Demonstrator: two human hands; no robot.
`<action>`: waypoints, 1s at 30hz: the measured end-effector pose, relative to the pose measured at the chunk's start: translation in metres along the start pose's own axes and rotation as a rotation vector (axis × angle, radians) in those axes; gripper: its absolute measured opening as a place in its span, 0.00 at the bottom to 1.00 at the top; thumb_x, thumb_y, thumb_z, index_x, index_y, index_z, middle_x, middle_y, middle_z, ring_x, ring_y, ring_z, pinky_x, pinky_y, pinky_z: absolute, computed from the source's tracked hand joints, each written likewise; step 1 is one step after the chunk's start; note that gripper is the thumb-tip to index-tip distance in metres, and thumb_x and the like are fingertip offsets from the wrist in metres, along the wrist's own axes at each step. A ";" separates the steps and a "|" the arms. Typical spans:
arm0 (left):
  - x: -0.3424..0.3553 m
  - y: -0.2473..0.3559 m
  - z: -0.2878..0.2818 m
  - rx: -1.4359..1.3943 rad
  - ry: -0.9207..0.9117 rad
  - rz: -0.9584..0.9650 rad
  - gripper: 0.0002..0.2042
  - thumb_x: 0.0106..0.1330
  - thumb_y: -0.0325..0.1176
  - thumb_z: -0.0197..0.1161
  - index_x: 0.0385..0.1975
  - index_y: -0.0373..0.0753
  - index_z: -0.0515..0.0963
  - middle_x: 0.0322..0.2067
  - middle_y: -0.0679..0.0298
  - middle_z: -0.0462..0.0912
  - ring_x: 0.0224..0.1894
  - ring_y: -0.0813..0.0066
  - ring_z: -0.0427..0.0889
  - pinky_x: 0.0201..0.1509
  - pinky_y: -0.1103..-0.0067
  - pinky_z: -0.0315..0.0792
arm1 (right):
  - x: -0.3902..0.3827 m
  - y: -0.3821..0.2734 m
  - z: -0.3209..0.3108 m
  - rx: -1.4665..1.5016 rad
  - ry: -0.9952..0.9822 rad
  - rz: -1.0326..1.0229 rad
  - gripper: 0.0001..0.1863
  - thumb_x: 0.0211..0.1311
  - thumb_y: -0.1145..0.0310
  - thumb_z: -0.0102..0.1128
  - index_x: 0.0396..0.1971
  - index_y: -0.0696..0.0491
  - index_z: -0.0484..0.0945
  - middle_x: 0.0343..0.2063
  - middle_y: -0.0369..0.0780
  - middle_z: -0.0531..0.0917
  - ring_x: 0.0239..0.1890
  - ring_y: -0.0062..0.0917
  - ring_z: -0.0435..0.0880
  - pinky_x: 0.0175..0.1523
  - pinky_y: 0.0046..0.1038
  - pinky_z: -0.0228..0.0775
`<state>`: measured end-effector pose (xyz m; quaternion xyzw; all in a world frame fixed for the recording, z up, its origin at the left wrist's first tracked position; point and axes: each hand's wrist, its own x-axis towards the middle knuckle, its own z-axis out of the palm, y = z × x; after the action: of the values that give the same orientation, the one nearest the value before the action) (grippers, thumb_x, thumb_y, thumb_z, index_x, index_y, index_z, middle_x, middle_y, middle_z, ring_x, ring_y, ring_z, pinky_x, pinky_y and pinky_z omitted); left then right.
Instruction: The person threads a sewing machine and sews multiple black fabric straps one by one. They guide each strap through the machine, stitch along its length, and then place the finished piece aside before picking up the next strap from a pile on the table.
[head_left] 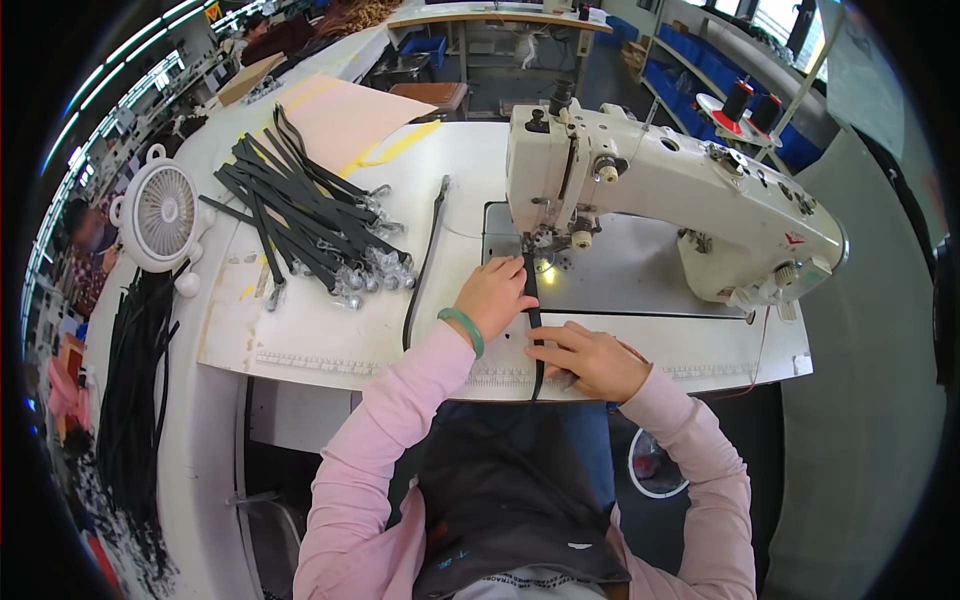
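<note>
Strap lies under left grip and right grip.

I've got strap under left hand and right hand's fingers, machine ahead and rightward, loose strap left of both hands, pile farther left, fan beyond pile.

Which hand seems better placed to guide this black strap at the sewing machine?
Probably the left hand: it touches the black strap closer to the sewing machine, whereas the right hand sits farther back along it.
</note>
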<state>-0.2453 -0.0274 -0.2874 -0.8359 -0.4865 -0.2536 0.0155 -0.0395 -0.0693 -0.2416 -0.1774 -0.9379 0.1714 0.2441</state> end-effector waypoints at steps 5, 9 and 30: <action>-0.021 0.032 -0.036 -0.033 0.129 -0.087 0.12 0.52 0.40 0.62 0.21 0.35 0.76 0.27 0.58 0.77 0.33 0.64 0.75 0.34 0.73 0.69 | 0.009 0.032 0.012 -0.085 0.067 -0.094 0.12 0.45 0.74 0.61 0.34 0.54 0.76 0.37 0.34 0.79 0.32 0.26 0.73 0.35 0.24 0.72; -0.076 0.082 -0.071 -0.040 0.010 -0.110 0.18 0.51 0.43 0.64 0.08 0.37 0.72 0.11 0.63 0.71 0.16 0.65 0.72 0.21 0.73 0.65 | 0.011 0.022 0.012 -0.111 0.091 -0.090 0.10 0.45 0.74 0.61 0.31 0.54 0.76 0.38 0.33 0.78 0.33 0.25 0.74 0.36 0.24 0.72; -0.164 0.137 -0.009 -0.629 -0.478 0.176 0.14 0.60 0.40 0.56 0.33 0.35 0.78 0.26 0.59 0.75 0.30 0.63 0.76 0.36 0.75 0.72 | 0.006 0.021 0.008 -0.068 0.014 -0.138 0.11 0.39 0.77 0.64 0.28 0.54 0.76 0.36 0.35 0.78 0.31 0.28 0.74 0.32 0.27 0.71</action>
<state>-0.2013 -0.2339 -0.3211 -0.8738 -0.3015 -0.1863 -0.3330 -0.0437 -0.0502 -0.2542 -0.1217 -0.9514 0.1208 0.2558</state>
